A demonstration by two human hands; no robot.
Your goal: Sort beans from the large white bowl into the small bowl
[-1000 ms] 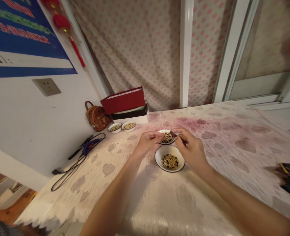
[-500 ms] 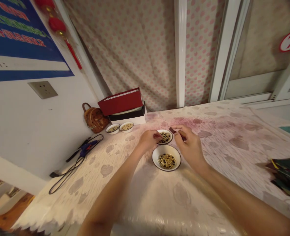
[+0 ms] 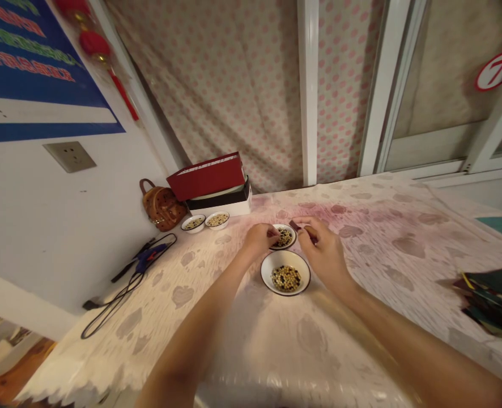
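Small bowl (image 3: 294, 241) on surface (image 3: 242, 351): 3 o'clock from left hand (image 3: 258, 240), nearer; 9 o'clock from right hand (image 3: 324, 247). Left hand: grip bunched at bowl edge, contents cannot tell. Right hand: grip pinched on dark strip (image 3: 294, 225), long axis 10-to-4 o'clock.

I find a white painted wall (image 3: 30, 232) along the left edge of the tabletop (image 3: 255, 328), fitted with a grey metallic-looking power socket (image 3: 69, 157) below a blue printed poster (image 3: 42, 85). Behind the far edge I record a beige, pink-dotted fabric curtain (image 3: 217, 90), crossed by a white upright post (image 3: 309, 102). Beyond the far right corner stands a white-framed sliding panel (image 3: 433, 85) bearing a round, red-ringed "7" sign (image 3: 497, 70). A cream, leaf-patterned cloth (image 3: 387, 249) covers my tabletop, scalloped at the near left corner. Lighting: warm, uneven.
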